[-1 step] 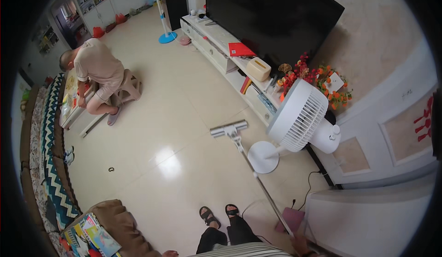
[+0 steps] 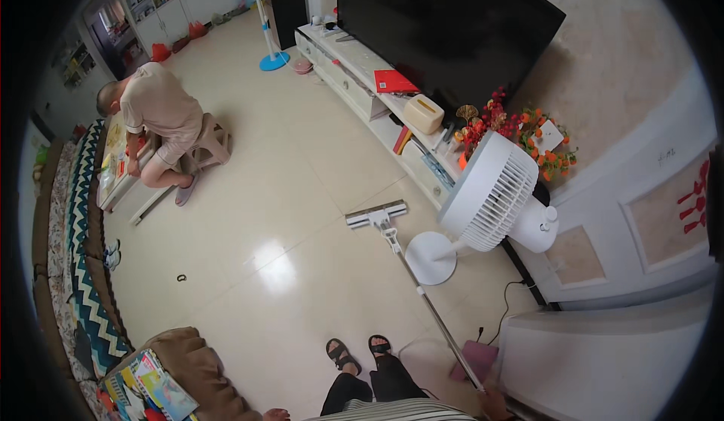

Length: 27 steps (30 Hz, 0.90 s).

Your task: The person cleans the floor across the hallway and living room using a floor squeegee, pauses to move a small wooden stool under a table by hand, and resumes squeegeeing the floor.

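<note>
R hand (image 2: 494, 403) rnd mop pole (image 2: 445, 330), L hand (image 2: 276, 415) (grip unclear) nr btm edge

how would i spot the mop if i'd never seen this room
From the big black television, come down to the white fan. Just left of its round base, the mop slants into the person's right hand. Unlike the fan, it has a long thin pole and wide crossbar head.

Glossy cream tiled floor (image 2: 271, 172) between brown sofa (image 2: 99, 266) and low white cabinet (image 2: 360, 98)
</note>
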Each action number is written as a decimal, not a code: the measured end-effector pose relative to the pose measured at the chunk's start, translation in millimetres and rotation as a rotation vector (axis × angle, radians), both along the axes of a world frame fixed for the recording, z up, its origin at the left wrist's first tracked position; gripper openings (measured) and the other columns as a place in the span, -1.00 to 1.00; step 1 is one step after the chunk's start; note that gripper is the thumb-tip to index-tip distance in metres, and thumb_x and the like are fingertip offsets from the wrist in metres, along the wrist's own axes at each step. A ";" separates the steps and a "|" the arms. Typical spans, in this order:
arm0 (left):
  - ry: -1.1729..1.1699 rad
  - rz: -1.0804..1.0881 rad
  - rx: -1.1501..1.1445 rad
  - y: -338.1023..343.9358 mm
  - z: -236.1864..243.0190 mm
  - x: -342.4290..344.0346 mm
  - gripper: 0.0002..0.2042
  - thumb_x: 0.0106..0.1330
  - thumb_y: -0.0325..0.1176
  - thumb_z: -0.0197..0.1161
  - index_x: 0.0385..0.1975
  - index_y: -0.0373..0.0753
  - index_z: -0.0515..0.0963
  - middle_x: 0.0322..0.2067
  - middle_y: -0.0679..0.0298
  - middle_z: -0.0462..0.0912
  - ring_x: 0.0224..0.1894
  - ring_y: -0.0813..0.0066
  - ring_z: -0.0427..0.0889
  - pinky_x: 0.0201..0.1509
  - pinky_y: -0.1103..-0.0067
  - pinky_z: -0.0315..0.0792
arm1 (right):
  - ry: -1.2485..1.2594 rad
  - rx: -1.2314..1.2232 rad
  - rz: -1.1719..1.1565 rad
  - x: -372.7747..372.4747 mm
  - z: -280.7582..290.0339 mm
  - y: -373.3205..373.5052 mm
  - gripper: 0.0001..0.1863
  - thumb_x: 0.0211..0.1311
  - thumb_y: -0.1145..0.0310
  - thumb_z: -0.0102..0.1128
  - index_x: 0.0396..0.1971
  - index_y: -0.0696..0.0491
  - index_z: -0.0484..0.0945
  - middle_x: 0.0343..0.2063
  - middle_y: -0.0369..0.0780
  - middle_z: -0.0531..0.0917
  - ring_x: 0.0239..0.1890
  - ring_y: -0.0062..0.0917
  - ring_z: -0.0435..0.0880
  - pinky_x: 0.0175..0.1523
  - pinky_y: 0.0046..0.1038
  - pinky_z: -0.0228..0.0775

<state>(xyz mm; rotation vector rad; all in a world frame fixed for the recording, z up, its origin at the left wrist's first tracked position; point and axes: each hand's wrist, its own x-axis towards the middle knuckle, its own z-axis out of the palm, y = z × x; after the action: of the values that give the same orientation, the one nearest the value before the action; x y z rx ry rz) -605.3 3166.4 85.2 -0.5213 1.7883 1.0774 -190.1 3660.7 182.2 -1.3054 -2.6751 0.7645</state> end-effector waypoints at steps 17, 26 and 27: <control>-0.039 -0.148 -0.112 45.3 70.9 -45.1 -0.78 0.14 -0.32 0.05 -0.26 -0.26 0.44 -0.44 0.24 0.53 -0.46 0.52 0.49 -0.47 0.58 0.40 | 0.052 -0.312 -0.128 -445.9 -51.4 168.3 -0.62 0.06 0.17 -0.22 -0.34 0.19 0.40 -0.34 0.09 0.48 -0.23 0.01 0.41 -0.10 -0.15 0.23; -0.094 0.053 -0.014 -38.9 -18.8 -68.5 -0.77 0.15 -0.27 0.04 -0.22 -0.18 0.43 -0.43 0.26 0.51 -0.52 0.55 0.47 -0.52 0.54 0.38 | -0.385 -0.199 0.057 -194.4 31.2 12.7 -0.69 0.08 0.18 -0.11 -0.22 0.03 0.38 -0.36 0.00 0.50 -0.26 -0.12 0.46 -0.23 -0.23 0.28; -0.105 0.086 0.015 -47.1 -26.0 -66.7 -0.76 0.15 -0.26 0.03 -0.22 -0.17 0.43 -0.43 0.26 0.51 -0.52 0.55 0.46 -0.53 0.54 0.38 | -0.832 -0.112 0.170 -246.5 135.1 10.9 -0.63 0.12 0.20 -0.13 -0.07 -0.01 0.37 -0.24 -0.04 0.52 -0.19 -0.19 0.47 -0.16 -0.24 0.27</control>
<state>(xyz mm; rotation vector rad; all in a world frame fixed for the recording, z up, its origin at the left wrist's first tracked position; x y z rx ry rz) -672.0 3119.3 59.1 -0.6389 1.6784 1.1012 -436.6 3671.5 317.3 -1.7379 -3.4477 0.4380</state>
